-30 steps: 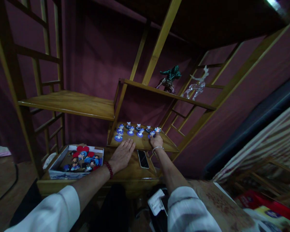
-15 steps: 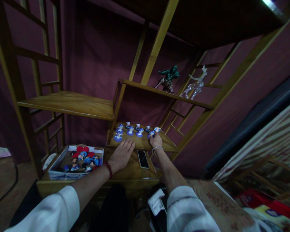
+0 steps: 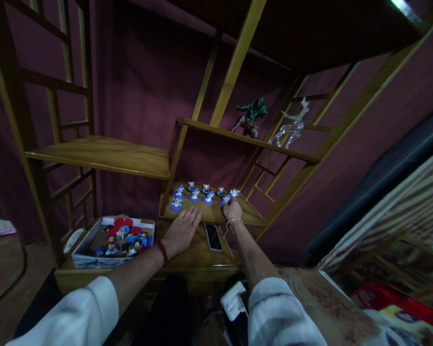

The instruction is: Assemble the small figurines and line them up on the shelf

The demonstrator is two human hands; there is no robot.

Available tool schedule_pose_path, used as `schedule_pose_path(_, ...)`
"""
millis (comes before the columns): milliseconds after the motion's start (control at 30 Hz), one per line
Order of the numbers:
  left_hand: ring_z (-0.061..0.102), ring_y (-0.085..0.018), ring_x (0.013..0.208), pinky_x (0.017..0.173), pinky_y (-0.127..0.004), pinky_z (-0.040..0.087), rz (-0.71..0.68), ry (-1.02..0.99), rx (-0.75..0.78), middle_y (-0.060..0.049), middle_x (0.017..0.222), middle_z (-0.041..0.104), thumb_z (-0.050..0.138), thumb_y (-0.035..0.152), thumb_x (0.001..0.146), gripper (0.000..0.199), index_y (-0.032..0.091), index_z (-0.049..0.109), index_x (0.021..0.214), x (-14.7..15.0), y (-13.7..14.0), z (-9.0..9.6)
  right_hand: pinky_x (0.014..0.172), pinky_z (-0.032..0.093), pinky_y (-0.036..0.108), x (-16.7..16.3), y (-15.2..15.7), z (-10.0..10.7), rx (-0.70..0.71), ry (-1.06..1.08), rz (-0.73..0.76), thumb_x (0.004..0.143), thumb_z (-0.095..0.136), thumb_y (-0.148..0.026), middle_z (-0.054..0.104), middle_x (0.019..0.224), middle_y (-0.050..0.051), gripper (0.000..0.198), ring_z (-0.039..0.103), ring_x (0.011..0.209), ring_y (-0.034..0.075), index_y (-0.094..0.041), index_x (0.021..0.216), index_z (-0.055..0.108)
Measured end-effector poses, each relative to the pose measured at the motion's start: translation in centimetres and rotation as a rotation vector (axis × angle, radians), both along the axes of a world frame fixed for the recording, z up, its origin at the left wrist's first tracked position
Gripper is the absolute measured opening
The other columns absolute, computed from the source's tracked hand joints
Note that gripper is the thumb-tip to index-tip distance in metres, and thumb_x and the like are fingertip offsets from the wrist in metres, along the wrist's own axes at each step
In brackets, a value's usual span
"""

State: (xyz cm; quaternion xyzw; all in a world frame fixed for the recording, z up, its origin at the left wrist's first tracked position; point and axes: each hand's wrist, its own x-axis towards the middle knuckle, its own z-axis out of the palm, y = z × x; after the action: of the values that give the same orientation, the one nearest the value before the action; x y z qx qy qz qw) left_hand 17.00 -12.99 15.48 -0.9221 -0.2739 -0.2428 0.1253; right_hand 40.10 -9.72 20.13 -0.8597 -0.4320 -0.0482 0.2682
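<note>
Wall: deep purplish red, dim, showing behind an open wooden shelf unit with lattice sides.
Upper shelves: one bare-topped board at left; one narrower board at right, bearing a dark green statue and a clear deer ornament side by side.
Low shelf: small figurines stand upright here, purple ones towards the front and left, three black-and-white ones in a row behind, and a pale one at the right end.
Right hand: fingers curled, touching the rightmost purple figurine, which stands on the low shelf just in front of the pale one; the hand covers part of it, so I cannot tell whether the grip is clenched on it. Silver bangle at the wrist.
Left hand: palm down, grip released, fingers stretched out near the shelf's front edge; red bead bracelet at the wrist.
Lower board: a phone lies between the hands, dark screen up; at left sits an open box holding a jumble of figurines and red pieces.
Sleeves: pale, pushed up both forearms.
Far right: striped cloth.
</note>
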Motion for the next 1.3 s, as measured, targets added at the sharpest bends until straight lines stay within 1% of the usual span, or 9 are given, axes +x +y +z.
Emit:
schedule_pose_path(500,0.019,-0.027,0.129,0.104,-0.042,0.014,-0.013,-0.001,-0.010,-0.019,0.138,0.027,0.034,0.015,0.077,0.056,0.005,0.026,0.131,0.1,0.1,-0.1,0.082,0.042,0.033,0.1,-0.1,0.2,-0.004,0.007,0.009,0.078,0.048,-0.028,0.061,0.107,0.012,0.044,0.057,0.099,0.025,-0.017,0.120,0.046)
schedule_pose_path(767,0.018,-0.026,0.130,0.104,-0.041,0.015,-0.010,-0.007,-0.014,-0.019,0.139,0.026,0.035,0.014,0.076,0.057,0.005,0.024,0.132,0.0,0.1,-0.1,0.084,0.042,0.033,0.3,0.1,-0.2,0.017,-0.002,0.015,0.078,0.048,-0.027,0.061,0.107,0.011,0.045,0.057,0.099,0.025,-0.017,0.121,0.046)
schedule_pose_path(933,0.018,-0.024,0.130,0.104,-0.042,0.015,-0.004,0.006,-0.020,-0.018,0.139,0.027,0.034,0.012,0.076,0.057,0.006,0.024,0.132,0.0,0.1,0.0,0.083,0.043,0.035,0.4,0.0,-0.5,0.075,0.024,0.006,0.076,0.050,-0.030,0.063,0.104,0.010,0.043,0.057,0.098,0.026,-0.018,0.117,0.050)
schedule_pose_path(1133,0.019,-0.026,0.130,0.103,-0.041,0.016,-0.010,0.003,-0.025,-0.018,0.139,0.028,0.035,0.013,0.076,0.056,0.005,0.026,0.131,-0.1,-0.1,0.3,0.087,0.042,0.029,1.0,-0.5,-1.1,0.239,0.108,0.028,0.075,0.049,-0.022,0.063,0.105,0.007,0.038,0.057,0.100,0.020,-0.017,0.112,0.053)
schedule_pose_path(1300,0.021,-0.025,0.129,0.104,-0.041,0.016,-0.004,0.004,-0.037,-0.019,0.138,0.028,0.036,0.012,0.074,0.057,0.005,0.027,0.131,-0.1,-0.2,0.4,0.087,0.042,0.027,1.1,-1.1,-1.2,0.251,0.123,-0.005,0.074,0.048,-0.016,0.064,0.103,0.007,0.035,0.058,0.098,0.017,-0.016,0.109,0.055)
